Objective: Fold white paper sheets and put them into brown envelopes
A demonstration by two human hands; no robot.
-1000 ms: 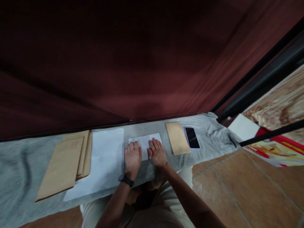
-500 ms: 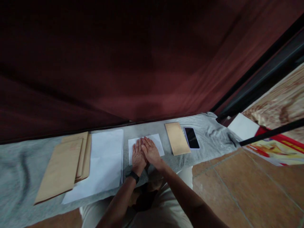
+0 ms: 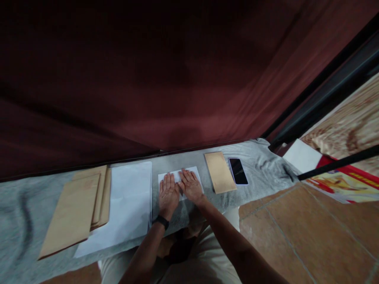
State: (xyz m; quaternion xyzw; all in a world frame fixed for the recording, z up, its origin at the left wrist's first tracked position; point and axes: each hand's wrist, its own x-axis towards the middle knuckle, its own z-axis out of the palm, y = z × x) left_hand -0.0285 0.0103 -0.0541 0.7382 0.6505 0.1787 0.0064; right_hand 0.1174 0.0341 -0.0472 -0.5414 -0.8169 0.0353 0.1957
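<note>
A white sheet of paper, which looks folded, lies in front of me on the grey cloth. My left hand, with a dark band at the wrist, rests flat on its left part, fingers stretched out. My right hand lies flat on the right part, fingers also stretched. A narrow gap separates the two hands. Much of the paper is hidden under them. To the right of the paper is a brown envelope, and a stack of larger white sheets lies to the left.
Several brown envelopes overlap the white sheets at the left. A phone lies right of the single envelope. The grey cloth covers the narrow surface, with a dark red curtain behind. At the right stand dark poles and a printed box.
My hands have moved apart: they were overlapping at the paper's middle, and now the left lies further left and the right slightly to the right. The view has shifted a little.
</note>
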